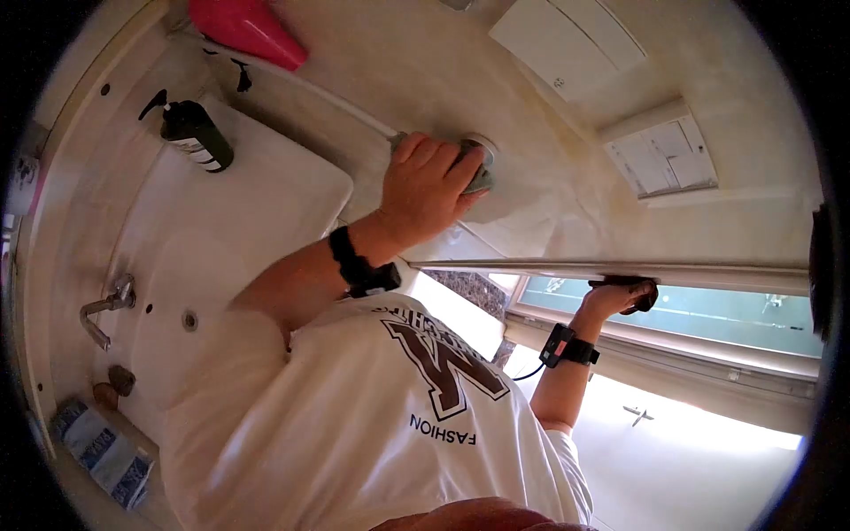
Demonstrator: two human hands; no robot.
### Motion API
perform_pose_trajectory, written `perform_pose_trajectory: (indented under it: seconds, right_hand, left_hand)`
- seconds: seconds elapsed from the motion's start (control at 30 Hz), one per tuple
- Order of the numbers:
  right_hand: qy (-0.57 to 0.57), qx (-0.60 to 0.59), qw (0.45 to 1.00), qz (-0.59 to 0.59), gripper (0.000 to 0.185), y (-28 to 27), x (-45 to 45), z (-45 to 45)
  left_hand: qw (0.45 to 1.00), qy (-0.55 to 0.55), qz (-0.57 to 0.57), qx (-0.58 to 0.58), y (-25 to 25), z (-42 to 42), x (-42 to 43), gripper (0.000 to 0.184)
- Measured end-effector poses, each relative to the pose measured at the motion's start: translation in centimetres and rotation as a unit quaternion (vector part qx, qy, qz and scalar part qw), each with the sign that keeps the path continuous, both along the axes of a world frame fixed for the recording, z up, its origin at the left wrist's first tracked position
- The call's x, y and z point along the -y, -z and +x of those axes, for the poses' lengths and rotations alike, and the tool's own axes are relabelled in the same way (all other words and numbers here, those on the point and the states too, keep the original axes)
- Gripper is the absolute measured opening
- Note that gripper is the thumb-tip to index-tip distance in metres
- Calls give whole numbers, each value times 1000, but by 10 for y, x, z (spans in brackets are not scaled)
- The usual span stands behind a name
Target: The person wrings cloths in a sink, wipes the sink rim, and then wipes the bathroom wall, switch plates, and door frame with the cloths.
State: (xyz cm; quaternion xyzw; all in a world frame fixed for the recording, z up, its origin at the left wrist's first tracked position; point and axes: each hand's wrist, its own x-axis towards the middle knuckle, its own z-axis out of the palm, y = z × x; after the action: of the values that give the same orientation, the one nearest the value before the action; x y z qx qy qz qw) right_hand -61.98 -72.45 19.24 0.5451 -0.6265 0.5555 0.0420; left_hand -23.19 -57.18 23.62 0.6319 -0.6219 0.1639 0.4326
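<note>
Fingers of the left hand [427, 186] are bent around a grey-green cloth [481, 180], grasping it against the pale wall [540, 168], just beside a round white fitting [482, 143]. Fingers of the right hand [611, 301] lie at a dark brown object [641, 299] by the edge of a long frame [708, 276]; I cannot tell if they grasp it, nor what it is exactly. Each wrist wears a black strap with a small device. Near the left hand, a thin pale rail [323, 90] goes along the wall toward a pink-red object [252, 34]. Two white panels are mounted on the wall, well apart from both hands. Beyond the left arm is a white basin [274, 159], with a dark pump bottle [199, 134] upon it and a metal faucet [109, 310] farther to the side. Near this faucet lies a blue-and-white packet [104, 451].
</note>
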Motion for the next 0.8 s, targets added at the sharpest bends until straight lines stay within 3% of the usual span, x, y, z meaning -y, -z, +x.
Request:
perform_pose_trajectory:
  seconds: [0.07, 0.1, 0.13, 0.2, 0.27, 0.3, 0.33, 0.37, 0.43, 0.53, 0.6, 0.63, 0.73, 0.8]
  right_hand:
    - [38, -125, 991, 9, 58, -15, -14, 17]
    - [-28, 81, 996, 9, 58, -27, -25, 35]
    - [-94, 283, 955, 6, 58, -43, -36, 55]
    - [-121, 303, 945, -24, 53, -53, -41, 66]
    - [-146, 191, 971, -9, 45, -44, -47, 55]
    - [-140, 207, 968, -27, 39, -39, -55, 55]
    - [-142, 140, 979, -39, 38, -30, -61, 47]
    - [-169, 170, 969, -58, 37, -33, -77, 53]
    - [-234, 171, 946, -146, 39, -40, -100, 78]
    - [-296, 237, 917, -123, 60, -34, -116, 74]
    - [-353, 306, 880, -89, 58, -64, -142, 113]
    - [-369, 331, 865, -76, 58, -77, -150, 130]
    - [-436, 411, 800, -30, 53, -78, -136, 164]
    - [-481, 415, 772, 30, 49, -95, -132, 182]
  left_hand:
    - [997, 64, -25, 26, 3, 14, -7, 48]
    - [997, 69, -30, 27, 7, 22, -12, 48]
    - [995, 84, -31, 35, 12, 25, -14, 48]
    - [992, 106, -45, 45, 16, 30, -12, 48]
    - [979, 198, -46, -11, 15, 28, -18, 39]
    - [977, 205, -54, -9, 11, 22, -28, 39]
    - [942, 300, 2, -150, 5, 15, -43, 36]
    - [876, 384, 60, -284, -3, 14, -49, 32]
    - [883, 362, 55, -292, -18, 23, -48, 29]
    - [919, 301, 43, -251, -41, 40, -45, 25]
    - [864, 248, 177, -401, -64, 46, -47, 37]
    - [863, 244, 186, -400, -74, 46, -44, 37]
    - [769, 284, 162, -549, -94, 31, -36, 44]
    - [605, 345, 148, -702, -99, 20, -31, 52]
